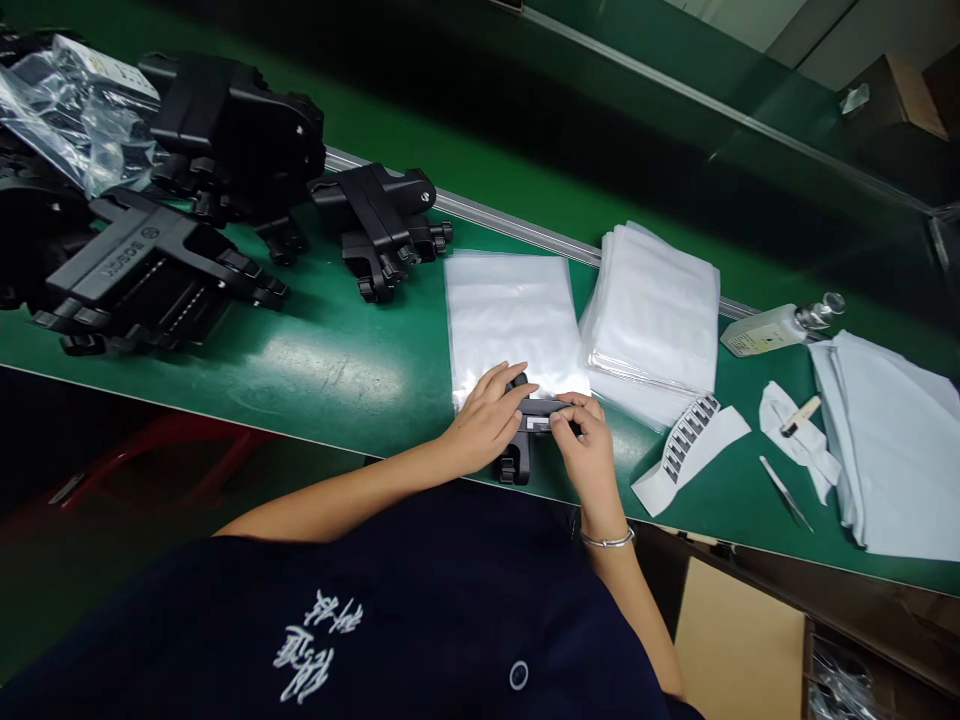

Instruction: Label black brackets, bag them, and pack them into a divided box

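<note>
A black plastic bracket (515,470) lies at the table's near edge, partly over a clear plastic bag (510,300). My left hand (486,420) holds the bracket's left end, its fingers laid across the top and the thumb hidden. My right hand (586,440) is closed on the right end, thumb near a small white label (538,424) on the bracket's face and the other fingers curled at the far edge. Much of the bracket is covered by both hands. To the right of my right hand lies a curled strip of black-and-white labels (686,445).
Several black bracket assemblies (375,215) stand at the left, beside crumpled clear wrap (97,120). A stack of plastic bags (656,300), a pump bottle (772,328), tweezers (785,492), a small brush (801,415) on white tissue and folded white sheets (900,450) are at the right. A cardboard box (739,640) sits below.
</note>
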Tool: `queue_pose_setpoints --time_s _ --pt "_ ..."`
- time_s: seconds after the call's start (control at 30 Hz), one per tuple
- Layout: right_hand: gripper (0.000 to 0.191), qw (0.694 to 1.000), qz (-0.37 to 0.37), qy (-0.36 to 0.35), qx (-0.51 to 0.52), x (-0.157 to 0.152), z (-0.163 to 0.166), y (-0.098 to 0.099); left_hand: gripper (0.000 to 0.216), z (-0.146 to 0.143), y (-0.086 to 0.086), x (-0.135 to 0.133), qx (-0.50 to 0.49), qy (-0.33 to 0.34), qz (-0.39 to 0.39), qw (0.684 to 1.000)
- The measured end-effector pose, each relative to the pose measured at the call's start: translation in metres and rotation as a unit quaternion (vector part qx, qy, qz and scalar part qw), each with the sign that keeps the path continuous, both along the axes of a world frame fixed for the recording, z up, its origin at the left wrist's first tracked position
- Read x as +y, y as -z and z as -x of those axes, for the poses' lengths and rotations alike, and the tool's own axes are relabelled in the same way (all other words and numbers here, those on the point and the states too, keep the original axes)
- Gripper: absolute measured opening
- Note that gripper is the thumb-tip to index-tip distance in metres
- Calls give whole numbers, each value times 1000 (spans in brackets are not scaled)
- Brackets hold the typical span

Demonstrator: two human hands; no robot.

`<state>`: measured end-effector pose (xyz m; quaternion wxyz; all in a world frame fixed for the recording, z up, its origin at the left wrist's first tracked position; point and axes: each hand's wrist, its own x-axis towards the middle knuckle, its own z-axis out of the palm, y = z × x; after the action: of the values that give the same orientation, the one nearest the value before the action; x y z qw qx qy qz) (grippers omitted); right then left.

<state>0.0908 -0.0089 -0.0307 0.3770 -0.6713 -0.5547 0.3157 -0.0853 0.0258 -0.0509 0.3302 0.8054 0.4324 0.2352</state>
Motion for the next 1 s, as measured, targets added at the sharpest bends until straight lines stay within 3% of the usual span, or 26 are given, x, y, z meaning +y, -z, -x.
queue_pose_setpoints --time_s 0.43,0.57,0.7,0.83,0.93,1.0 --pt "18 1000 13 -12 -11 -1 -2 -3 43 -1 -1 0 2 -4 6 1000" --pt "18 999 6 -18 -29 0 1 -4 40 5 5 -2 -18 -20 -89 996" --pt "20 999 1 -24 -44 0 -2 -5 29 19 10 2 -13 102 -224 969" --pt "19 995 42 -96 5 -4 -29 -11 30 32 0 19 42 203 -215 954" --pt "50 982 70 -174 5 -9 -52 -13 32 33 -14 36 78 277 -201 936" --pt "51 976 57 -205 -42 -10 -59 -12 34 27 -22 45 112 316 -202 920"
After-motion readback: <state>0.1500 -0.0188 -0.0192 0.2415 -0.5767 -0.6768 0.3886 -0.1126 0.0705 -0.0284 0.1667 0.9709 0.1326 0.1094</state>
